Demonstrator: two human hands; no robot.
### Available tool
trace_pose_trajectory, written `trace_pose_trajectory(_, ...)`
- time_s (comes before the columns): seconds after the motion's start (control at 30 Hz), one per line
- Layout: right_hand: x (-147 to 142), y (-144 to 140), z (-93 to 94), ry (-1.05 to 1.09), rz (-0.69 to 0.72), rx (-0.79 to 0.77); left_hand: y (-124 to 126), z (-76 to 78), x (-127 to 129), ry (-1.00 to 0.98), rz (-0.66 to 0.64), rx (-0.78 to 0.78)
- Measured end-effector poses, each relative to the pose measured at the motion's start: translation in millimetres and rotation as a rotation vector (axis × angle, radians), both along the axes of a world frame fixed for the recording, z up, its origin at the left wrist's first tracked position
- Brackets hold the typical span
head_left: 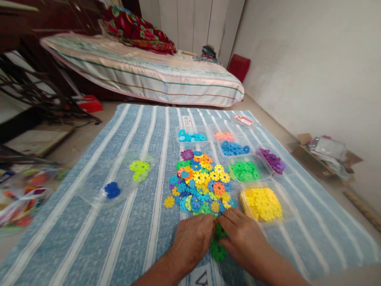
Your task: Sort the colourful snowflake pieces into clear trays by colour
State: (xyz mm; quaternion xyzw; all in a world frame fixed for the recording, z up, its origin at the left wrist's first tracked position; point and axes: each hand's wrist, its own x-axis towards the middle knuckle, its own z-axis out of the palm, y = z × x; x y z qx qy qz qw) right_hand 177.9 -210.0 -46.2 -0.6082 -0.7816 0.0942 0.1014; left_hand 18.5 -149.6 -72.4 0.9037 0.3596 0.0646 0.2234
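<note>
Hands meet at the near edge of a mixed pile of flower-shaped discs [202, 177] in the middle of the cloth-covered surface [89, 242]. The right hand [244, 234] is closed over some green discs [218, 252], which show below its thumb and between the two hands. The left hand [193, 235] is curled beside it, but its fingertips are hidden, so what it pinches cannot be told.

The pile stands directly beyond both hands, with a square purple piece [187, 154] at its far edge. Just beside the right hand, a clear tub [288, 206] of yellow discs [266, 203] takes up the space to the right. Farther out, clear tubs hold green pieces [245, 171], purple pieces [272, 161], blue pieces [233, 148], orange pieces [224, 136] and light-blue pieces [191, 137]. To the left, well apart from the hands, lie yellow-green discs [139, 171] and a dark-blue cluster [112, 190] on clear plastic. A bed [154, 75] stands past the surface's far end; an open cardboard box [300, 149] sits to the right.
</note>
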Motion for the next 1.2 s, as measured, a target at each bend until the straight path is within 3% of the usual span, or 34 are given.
trace_pose_trajectory(0.13, 1, -6, -20.0, 0.05, -0.054, 0.073, -1, 1.9, 0, -0.014, 0.005, -0.003)
trace_pose_trajectory(0.23, 2, -6, -22.4, 0.106, -0.049, 0.115, 0, 3.6, -1, -0.01, 0.005, -0.041)
trace_pose_trajectory(0.4, 19, -7, -0.3, 0.077, -0.043, 0.28, 0, 8.9, -1, 0.024, -0.017, -0.074)
trace_pose_trajectory(0.6, 67, 12, 34.5, 0.018, -0.147, 0.609, 0, 10.0, 2, 0.078, -0.038, -0.063)
trace_pose_trajectory(0.73, 90, 35, 32.1, -0.047, -0.234, 0.751, 0, 6.4, 2, 0.064, -0.024, -0.061)
trace_pose_trajectory(0.83, 87, 41, 24.8, -0.063, -0.327, 0.821, 0, 4.1, 2, 0.037, 0.0, -0.049)
trace_pose_trajectory(0.93, 65, 26, 19.6, 0.046, -0.223, 0.737, 1, 2.4, 1, 0.006, 0.005, -0.037)
trace_pose_trajectory(1.07, 24, -7, 10.1, 0.225, -0.013, 0.445, 2, -0.9, -1, -0.057, 0.012, -0.048)
trace_pose_trajectory(1.2, -5, -28, -11.5, 0.225, 0.0, 0.214, 6, -3.3, -4, -0.072, 0.038, -0.092)
